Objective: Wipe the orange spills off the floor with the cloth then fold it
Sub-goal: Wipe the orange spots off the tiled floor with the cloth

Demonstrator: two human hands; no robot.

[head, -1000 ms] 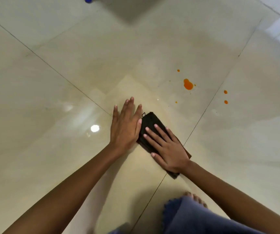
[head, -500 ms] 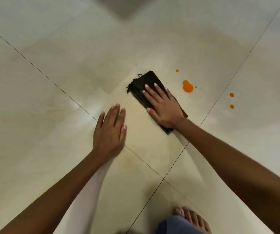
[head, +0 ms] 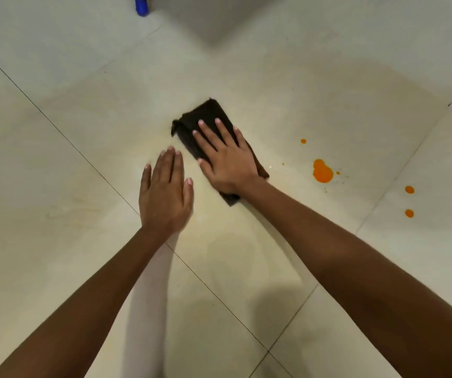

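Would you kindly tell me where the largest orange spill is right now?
In the head view, the largest orange spill lies right of centre on the pale tiled floor, apart from the dark folded cloth under the right hand.

The cloth (head: 209,115) is being pressed onto the floor (head: 55,241) under the right hand (head: 227,159). The left hand (head: 164,197) is being laid flat on the floor just beside the cloth, to its left and nearer. The spills (head: 322,171) are being seen right of the cloth, apart from it. A small object (head: 141,6) is being seen far behind the hands.
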